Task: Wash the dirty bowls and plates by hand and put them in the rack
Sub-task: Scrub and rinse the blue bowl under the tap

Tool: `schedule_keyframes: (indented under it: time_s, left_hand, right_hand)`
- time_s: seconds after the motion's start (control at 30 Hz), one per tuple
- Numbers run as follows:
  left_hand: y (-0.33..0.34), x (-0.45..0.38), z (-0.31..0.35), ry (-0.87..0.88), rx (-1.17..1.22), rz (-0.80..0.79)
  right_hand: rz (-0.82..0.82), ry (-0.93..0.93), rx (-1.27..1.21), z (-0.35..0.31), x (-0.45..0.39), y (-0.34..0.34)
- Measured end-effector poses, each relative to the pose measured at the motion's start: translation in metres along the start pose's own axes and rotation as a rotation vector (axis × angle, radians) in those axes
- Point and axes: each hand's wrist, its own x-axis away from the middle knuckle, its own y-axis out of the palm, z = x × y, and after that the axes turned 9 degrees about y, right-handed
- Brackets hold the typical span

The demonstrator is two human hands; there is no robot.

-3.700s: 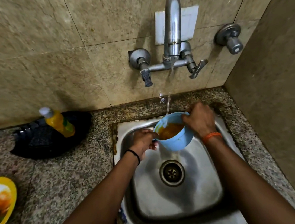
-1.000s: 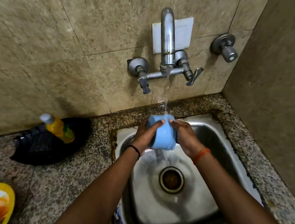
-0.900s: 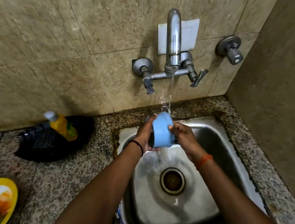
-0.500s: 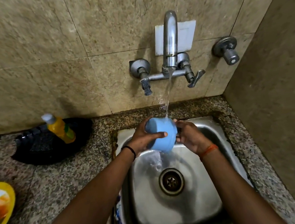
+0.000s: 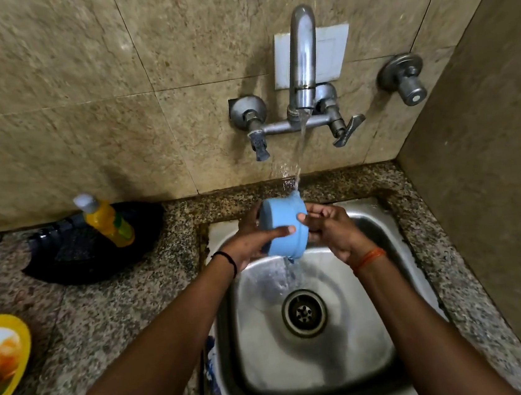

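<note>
Hidden behind the left grip (image 5: 251, 240) and right grip (image 5: 330, 226): blue bowl's (image 5: 283, 227) inside. Far left of the grips, cut by the edge: yellow plate (image 5: 8, 359). Unreadable: bottle (image 5: 109, 221) label.

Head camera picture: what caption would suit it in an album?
Both hands, left hand and right hand, hold a blue bowl under the running tap above the steel sink.

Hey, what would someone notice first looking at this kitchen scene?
Both hands, left hand and right hand, hold a blue bowl under water running from the tap, above the steel sink. On the counter to the left stand a yellow bottle and a dirty yellow plate.
</note>
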Motion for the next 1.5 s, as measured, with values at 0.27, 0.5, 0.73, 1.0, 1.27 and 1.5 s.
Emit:
schedule_keyframes:
  time_s: [0.27,0.5,0.73,1.0,1.27,1.5]
  left_hand:
    - [0.006,0.002,0.008,-0.080,-0.024,0.157]
    - [0.009,0.002,0.018,-0.364,0.179,0.148]
    - [0.018,0.004,0.006,-0.002,0.028,0.102]
    - [-0.009,-0.002,0.011,-0.206,0.191,0.028]
    - [-0.003,-0.001,0.000,-0.161,0.276,0.029]
    - [0.002,-0.004,0.005,-0.129,0.377,0.010]
  right_hand:
    - [0.017,0.043,-0.012,0.004,-0.002,0.006]
    - [0.033,-0.044,0.086,0.014,0.007,0.011]
    - [0.189,-0.130,0.241,-0.004,0.010,0.015]
    - [0.314,-0.622,1.279,0.004,0.055,0.032]
    - [0.268,-0.301,0.487,-0.014,0.047,0.012]
    - [0.604,-0.473,0.351,-0.101,0.027,0.005]
